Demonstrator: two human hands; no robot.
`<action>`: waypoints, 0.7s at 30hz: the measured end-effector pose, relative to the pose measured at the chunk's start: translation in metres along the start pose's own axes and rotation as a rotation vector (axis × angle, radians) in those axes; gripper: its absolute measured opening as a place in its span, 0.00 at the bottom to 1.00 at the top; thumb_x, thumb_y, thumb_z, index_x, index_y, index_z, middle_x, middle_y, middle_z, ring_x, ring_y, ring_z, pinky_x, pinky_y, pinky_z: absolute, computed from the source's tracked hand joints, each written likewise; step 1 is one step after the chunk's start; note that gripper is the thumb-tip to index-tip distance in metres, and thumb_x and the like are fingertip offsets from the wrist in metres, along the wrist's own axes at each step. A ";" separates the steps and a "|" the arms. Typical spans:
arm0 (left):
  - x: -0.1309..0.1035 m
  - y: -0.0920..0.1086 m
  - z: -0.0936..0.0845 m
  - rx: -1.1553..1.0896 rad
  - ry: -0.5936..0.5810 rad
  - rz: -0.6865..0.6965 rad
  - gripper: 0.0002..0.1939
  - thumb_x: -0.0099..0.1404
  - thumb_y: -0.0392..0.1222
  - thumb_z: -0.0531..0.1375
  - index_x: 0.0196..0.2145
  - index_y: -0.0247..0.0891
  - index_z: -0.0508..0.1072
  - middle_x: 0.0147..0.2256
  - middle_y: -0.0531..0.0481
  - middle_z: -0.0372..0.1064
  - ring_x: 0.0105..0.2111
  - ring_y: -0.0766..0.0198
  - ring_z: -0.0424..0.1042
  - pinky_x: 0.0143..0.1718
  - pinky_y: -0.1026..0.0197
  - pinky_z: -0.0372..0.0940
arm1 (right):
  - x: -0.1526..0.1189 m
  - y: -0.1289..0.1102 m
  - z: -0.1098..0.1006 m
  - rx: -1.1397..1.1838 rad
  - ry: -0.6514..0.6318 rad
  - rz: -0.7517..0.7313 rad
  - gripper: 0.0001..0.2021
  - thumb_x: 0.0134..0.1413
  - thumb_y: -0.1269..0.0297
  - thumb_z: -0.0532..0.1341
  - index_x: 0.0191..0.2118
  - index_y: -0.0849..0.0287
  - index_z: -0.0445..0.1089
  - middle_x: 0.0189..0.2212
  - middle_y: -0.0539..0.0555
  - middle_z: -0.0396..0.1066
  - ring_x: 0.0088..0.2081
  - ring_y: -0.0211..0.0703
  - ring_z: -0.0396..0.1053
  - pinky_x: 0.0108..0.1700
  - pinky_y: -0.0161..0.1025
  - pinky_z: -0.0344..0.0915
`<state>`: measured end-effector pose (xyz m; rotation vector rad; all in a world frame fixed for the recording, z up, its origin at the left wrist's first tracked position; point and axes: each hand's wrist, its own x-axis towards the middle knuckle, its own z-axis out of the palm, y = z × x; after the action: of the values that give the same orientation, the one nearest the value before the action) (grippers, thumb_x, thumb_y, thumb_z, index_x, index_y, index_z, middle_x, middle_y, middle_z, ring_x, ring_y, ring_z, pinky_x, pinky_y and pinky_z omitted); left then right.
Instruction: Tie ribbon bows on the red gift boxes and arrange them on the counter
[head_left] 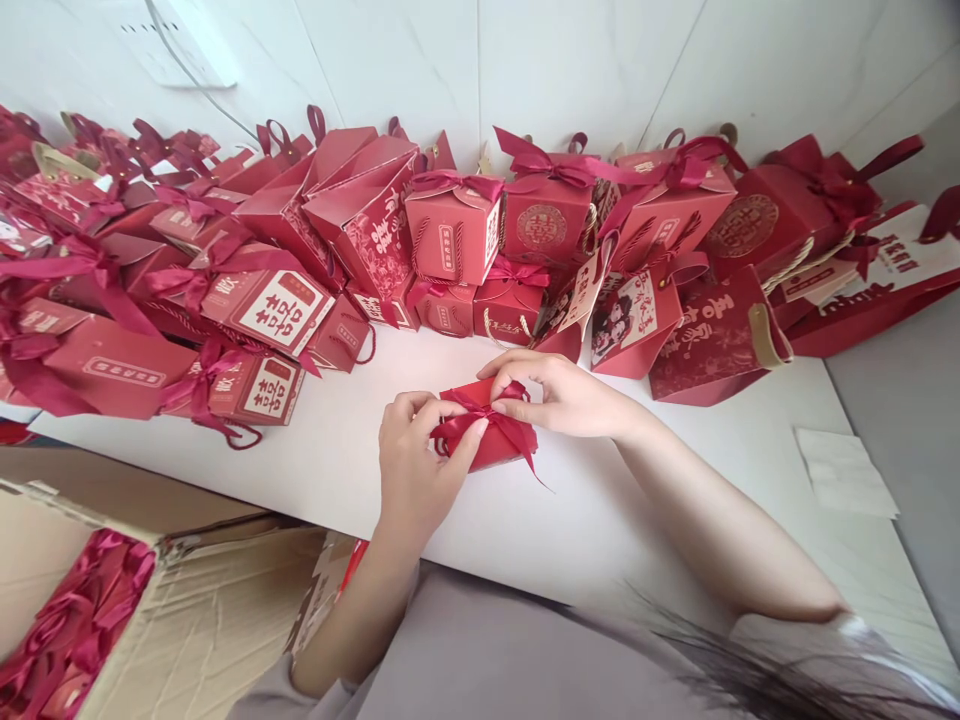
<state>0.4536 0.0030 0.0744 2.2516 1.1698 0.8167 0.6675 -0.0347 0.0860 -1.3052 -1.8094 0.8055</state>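
Observation:
A small red box (504, 447) lies on the white table, with a dark red ribbon (517, 432) tied in a bow across its top. My left hand (420, 455) pinches the bow's left side between thumb and forefinger. From the right, my right hand (547, 392) closes its fingers on the bow's right loop near the knot. Both hands meet over the box, almost touching. One thin ribbon tail hangs past the box's right front corner onto the table.
Many red gift boxes (454, 235) with ribbons crowd the white table (315, 450) along the tiled wall. An open cardboard box (217, 600) holding more red boxes stands at the lower left. White tissue (844, 470) lies at the right, and a cable runs down from a wall socket.

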 end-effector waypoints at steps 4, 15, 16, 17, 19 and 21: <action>0.004 0.002 0.000 0.025 -0.030 0.018 0.06 0.65 0.45 0.62 0.36 0.41 0.72 0.39 0.48 0.68 0.41 0.57 0.68 0.46 0.52 0.63 | 0.000 0.002 0.001 0.011 0.001 -0.031 0.03 0.61 0.65 0.62 0.36 0.57 0.72 0.49 0.57 0.73 0.49 0.46 0.71 0.54 0.46 0.65; 0.007 0.000 0.000 -0.042 -0.130 -0.026 0.03 0.64 0.42 0.63 0.34 0.43 0.76 0.38 0.49 0.69 0.42 0.57 0.68 0.45 0.53 0.64 | 0.000 0.004 0.004 0.017 -0.001 -0.044 0.06 0.64 0.67 0.58 0.36 0.57 0.72 0.47 0.57 0.74 0.49 0.45 0.72 0.53 0.45 0.65; 0.007 -0.001 0.000 -0.045 -0.132 -0.029 0.03 0.64 0.42 0.63 0.33 0.43 0.76 0.37 0.49 0.69 0.42 0.57 0.68 0.45 0.53 0.64 | 0.001 0.004 0.005 0.015 0.008 -0.034 0.06 0.64 0.67 0.58 0.36 0.56 0.71 0.47 0.56 0.75 0.48 0.45 0.72 0.52 0.44 0.65; 0.007 -0.001 0.000 -0.046 -0.132 -0.030 0.03 0.63 0.42 0.63 0.33 0.43 0.76 0.37 0.49 0.69 0.42 0.57 0.68 0.45 0.52 0.64 | 0.001 0.003 0.007 0.013 0.018 -0.023 0.05 0.64 0.68 0.58 0.36 0.56 0.71 0.47 0.56 0.75 0.48 0.45 0.72 0.52 0.44 0.65; 0.007 -0.002 0.001 -0.047 -0.127 -0.024 0.03 0.63 0.41 0.63 0.32 0.42 0.75 0.36 0.49 0.69 0.42 0.57 0.68 0.45 0.52 0.64 | 0.002 0.002 0.011 0.007 0.045 -0.003 0.05 0.63 0.69 0.58 0.35 0.57 0.71 0.46 0.56 0.75 0.48 0.45 0.72 0.52 0.44 0.65; 0.007 -0.003 0.002 -0.047 -0.109 -0.011 0.03 0.63 0.41 0.63 0.32 0.42 0.75 0.36 0.49 0.70 0.41 0.57 0.68 0.45 0.52 0.64 | 0.003 0.001 0.015 -0.009 0.083 0.006 0.06 0.63 0.70 0.58 0.35 0.57 0.70 0.46 0.57 0.75 0.48 0.45 0.72 0.53 0.44 0.65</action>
<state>0.4567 0.0099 0.0733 2.2199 1.1005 0.7002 0.6548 -0.0327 0.0777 -1.3307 -1.7462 0.7360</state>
